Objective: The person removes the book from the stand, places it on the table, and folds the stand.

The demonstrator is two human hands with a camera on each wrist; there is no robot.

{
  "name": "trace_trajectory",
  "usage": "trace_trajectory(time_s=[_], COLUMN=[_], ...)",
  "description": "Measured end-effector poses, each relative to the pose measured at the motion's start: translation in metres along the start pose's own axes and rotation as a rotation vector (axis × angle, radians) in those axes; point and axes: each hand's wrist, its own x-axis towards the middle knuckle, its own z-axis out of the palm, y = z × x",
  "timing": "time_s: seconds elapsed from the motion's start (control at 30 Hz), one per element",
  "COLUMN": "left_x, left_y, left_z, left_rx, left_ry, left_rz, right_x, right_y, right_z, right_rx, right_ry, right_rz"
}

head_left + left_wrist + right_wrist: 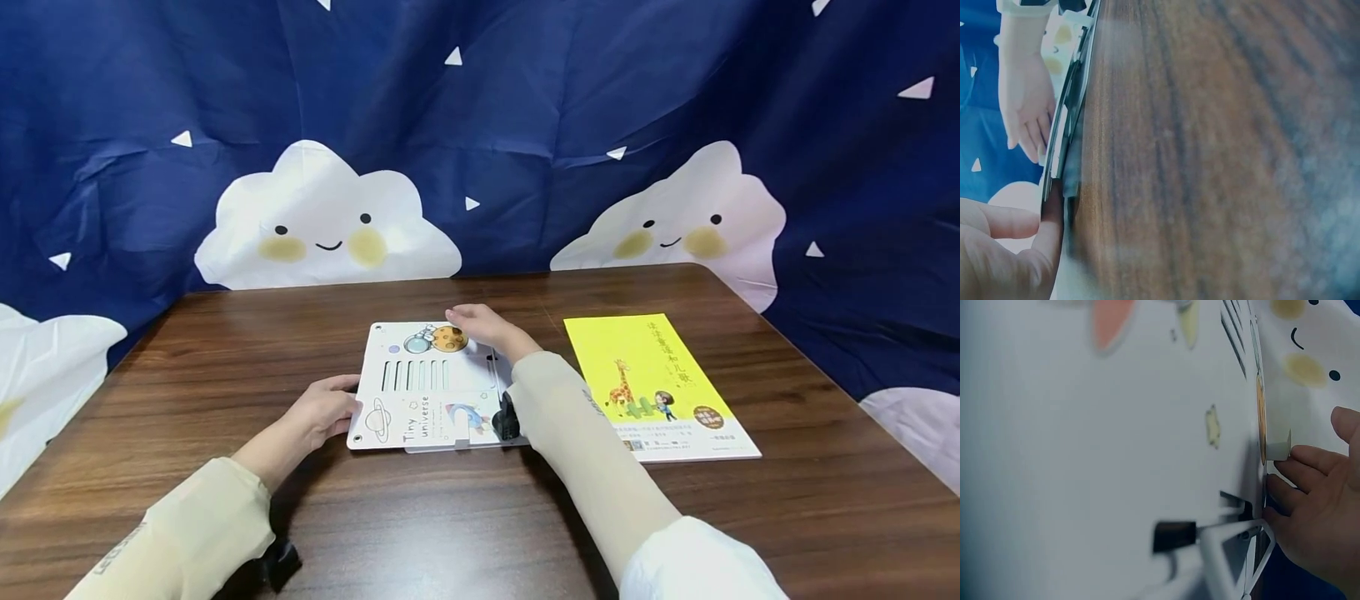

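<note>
A white book stand (427,375) printed with planets, a rocket and the words "Tiny universe" lies nearly flat on the table. My left hand (326,408) pinches its left edge; in the left wrist view the thumb (1019,223) is above the edge and a finger (1052,228) is beneath. At the far right part of the stand is my right hand (483,323), its fingers extended. The right wrist view shows those fingertips (1277,490) by the stand's edge, close to a small white tab (1279,450). A white bracket with a black tip (1174,536) sticks out nearby.
To the right of the stand lies a yellow book (652,383) with a giraffe and a child on its cover. Both rest on a dark brown wooden table (465,525). A blue cloth (510,108) with white clouds hangs behind the table.
</note>
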Motion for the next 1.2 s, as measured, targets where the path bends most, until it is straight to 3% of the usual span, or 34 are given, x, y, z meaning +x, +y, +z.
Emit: trace_trajectory(time_s=[0.7,1.2], left_x=[0.000,-0.004], left_y=[0.001,0.006], left_z=[0.002,-0.004], left_rx=[-0.005,0.172], left_ry=[0.000,0.005], left_rz=[0.010,0.036], right_x=[0.000,-0.015], right_y=[0.008,0.006], right_z=[0.001,-0.010], right_rx=[-0.027,-0.067], right_ry=[0.039,0.069], right_rz=[-0.044,-0.122])
